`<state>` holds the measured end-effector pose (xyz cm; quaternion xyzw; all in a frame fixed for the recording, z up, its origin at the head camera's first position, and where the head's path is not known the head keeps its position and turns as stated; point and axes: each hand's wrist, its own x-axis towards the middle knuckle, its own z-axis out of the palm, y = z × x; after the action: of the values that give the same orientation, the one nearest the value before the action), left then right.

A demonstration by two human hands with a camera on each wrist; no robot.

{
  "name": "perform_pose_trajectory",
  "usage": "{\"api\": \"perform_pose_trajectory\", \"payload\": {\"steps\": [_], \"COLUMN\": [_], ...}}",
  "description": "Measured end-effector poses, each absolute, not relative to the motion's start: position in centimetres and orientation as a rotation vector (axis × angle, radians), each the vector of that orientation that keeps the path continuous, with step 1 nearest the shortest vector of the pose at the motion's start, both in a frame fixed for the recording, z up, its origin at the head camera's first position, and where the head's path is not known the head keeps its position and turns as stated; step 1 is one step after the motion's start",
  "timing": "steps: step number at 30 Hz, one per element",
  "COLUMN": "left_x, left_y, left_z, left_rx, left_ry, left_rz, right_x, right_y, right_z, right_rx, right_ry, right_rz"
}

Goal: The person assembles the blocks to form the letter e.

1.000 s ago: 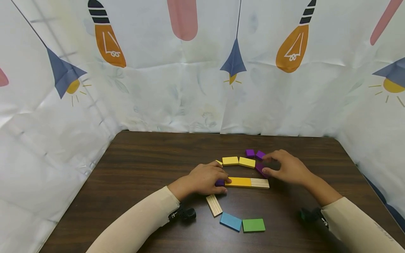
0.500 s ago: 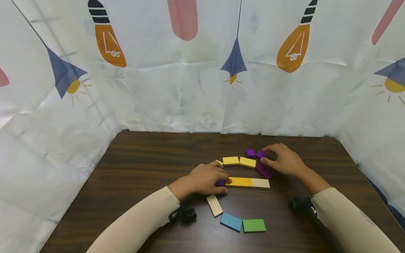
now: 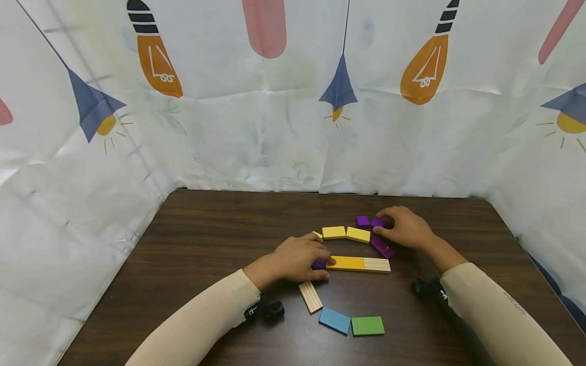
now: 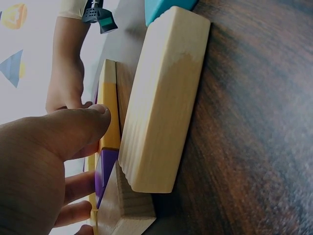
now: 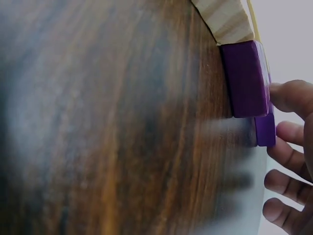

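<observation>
My left hand (image 3: 299, 259) lies over the left end of a row of blocks, its fingers loosely spread. One fingertip touches the orange-yellow block (image 3: 346, 263), beside a partly hidden purple block (image 4: 106, 166). At the back right, my right hand (image 3: 406, 227) has thumb and index finger around a small purple block (image 3: 377, 222). Another small purple block (image 3: 362, 221) sits just left of it. The longer purple block (image 3: 381, 247) lies below the right thumb, meeting the end of the pale yellow blocks (image 3: 358, 235).
A plain wooden block (image 3: 377, 265) continues the orange-yellow row. Nearer me, a curved line runs from a plain wooden block (image 3: 310, 297) through a blue block (image 3: 334, 321) to a green block (image 3: 368, 326). A printed white cloth (image 3: 256, 142) hangs behind the dark table (image 3: 206, 229).
My right hand has moved back and left from beside the longer purple block to the small purple block, its thumb and index finger drawing nearer together. My left hand has stayed in place.
</observation>
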<state>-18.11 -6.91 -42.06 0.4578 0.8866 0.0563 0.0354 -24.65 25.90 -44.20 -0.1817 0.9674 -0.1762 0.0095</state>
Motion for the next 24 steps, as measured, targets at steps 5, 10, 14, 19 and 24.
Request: {"api": "perform_pose_trajectory", "payload": {"steps": [5,10,14,19,24], "left_x": [-18.1,-18.1,-18.1,-18.2,-18.1], "left_y": [-6.9,-7.0,-7.0,-7.0,-7.0], "left_z": [-42.1,-42.1,-42.1,-42.2,-42.2], "left_rx": [1.405,1.405,1.401,1.405,1.411], "left_ry": [2.728,2.726,2.725,2.727,2.723], "left_rz": [0.184,0.184,0.182,0.171,0.178], "right_x": [-24.9,-25.0,-24.9,-24.5,-23.7], "right_y": [25.9,26.0,26.0,26.0,26.5], "right_z": [-44.4,-44.5,-44.4,-44.0,-43.8], "right_rx": [-0.557,-0.558,-0.558,-0.569,-0.597], "right_ry": [3.013,3.014,3.025,3.041,3.06], "right_rz": [-0.518,-0.506,-0.503,-0.507,-0.506]}}
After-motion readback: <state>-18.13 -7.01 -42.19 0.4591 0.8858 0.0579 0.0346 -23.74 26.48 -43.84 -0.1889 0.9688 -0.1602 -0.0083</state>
